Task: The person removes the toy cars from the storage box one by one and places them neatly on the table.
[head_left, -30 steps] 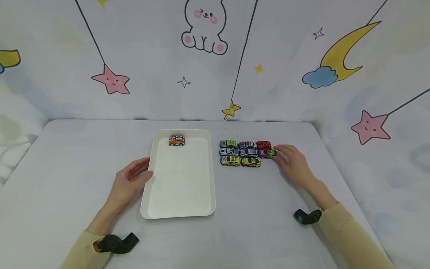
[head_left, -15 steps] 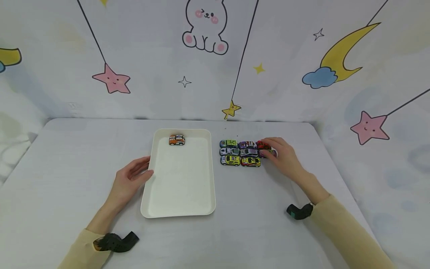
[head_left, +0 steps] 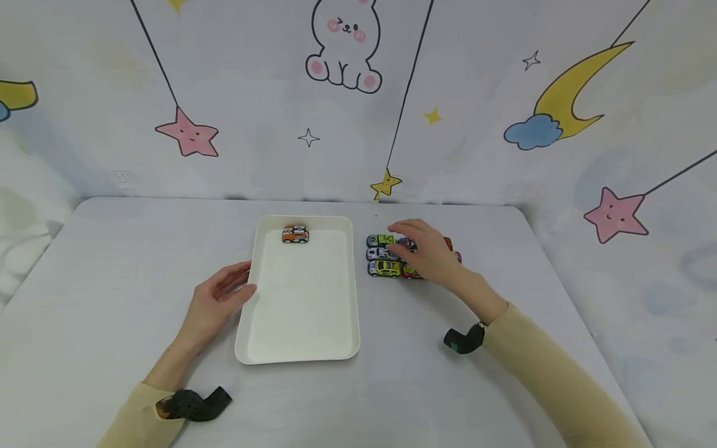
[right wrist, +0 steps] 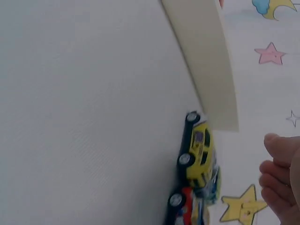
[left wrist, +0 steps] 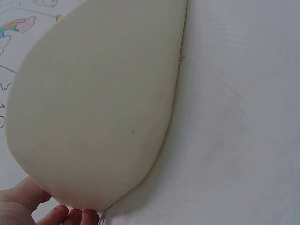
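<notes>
A shallow white tray [head_left: 302,311] lies on the table, with an orange toy car [head_left: 295,234] near its far edge. My left hand [head_left: 213,305] holds the tray's left rim, thumb over the edge and fingers outside. To the right of the tray, several toy cars stand close together in rows. Above them hovers my right hand [head_left: 431,255], thumb and fingers apart, nearest the green car [head_left: 381,240] and the white car [head_left: 378,254]. It hides part of the group. A yellow car [right wrist: 200,150] and a red one [right wrist: 180,201] show in the right wrist view.
The white-covered table [head_left: 403,386] meets a wall cloth [head_left: 252,93] printed with stars, a moon and a bear at its far edge. A dark wrist camera [head_left: 466,339] sits at the right sleeve, another wrist camera [head_left: 196,404] at the left.
My right hand has moved left across the group of cars, from its right end to above the left columns. My left hand, the tray and the cars have stayed in place.
</notes>
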{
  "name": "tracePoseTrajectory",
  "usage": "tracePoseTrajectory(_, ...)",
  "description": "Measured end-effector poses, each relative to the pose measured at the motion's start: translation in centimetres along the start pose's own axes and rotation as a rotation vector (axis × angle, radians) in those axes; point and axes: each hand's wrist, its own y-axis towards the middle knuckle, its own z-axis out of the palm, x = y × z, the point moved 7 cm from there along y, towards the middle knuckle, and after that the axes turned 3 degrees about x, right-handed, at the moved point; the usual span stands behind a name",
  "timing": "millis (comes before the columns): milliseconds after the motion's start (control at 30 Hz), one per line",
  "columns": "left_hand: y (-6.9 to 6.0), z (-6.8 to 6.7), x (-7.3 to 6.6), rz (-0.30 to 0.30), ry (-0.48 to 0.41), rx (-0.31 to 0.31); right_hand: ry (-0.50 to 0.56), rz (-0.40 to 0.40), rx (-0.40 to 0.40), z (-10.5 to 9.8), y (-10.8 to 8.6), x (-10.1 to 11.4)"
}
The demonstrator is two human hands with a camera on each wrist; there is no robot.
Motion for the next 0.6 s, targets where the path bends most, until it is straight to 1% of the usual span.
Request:
tracePoseTrajectory(133, 0.0, -0.1, 0.0, 0.004, -0.011, 0.001, 0.014, 0.003, 0.073, 1.5, 2.1, 1.8)
tracePoseTrajectory(267, 0.0, -0.2, 0.0, 0.017, -0.021, -0.003, -0.007, -0.045, 0.132, 2.9, 4.5, 3.7)
tracePoseTrajectory(333, 0.1, -0.1, 0.1, 0.021, -0.026, 0.004, -0.031, -0.05, 0.166, 3.7, 5.6, 4.2)
tracePoseTrajectory(500, 0.1, 0.0, 0.2, 0.016, -0.034, 0.013, -0.069, 0.009, 0.29, 5.7, 8.1, 5.4)
tracePoseTrajectory(600, 0.1, 0.0, 0.3, 0.006, -0.039, 0.012, -0.084, 0.027, 0.352, 6.8, 9.5, 6.5)
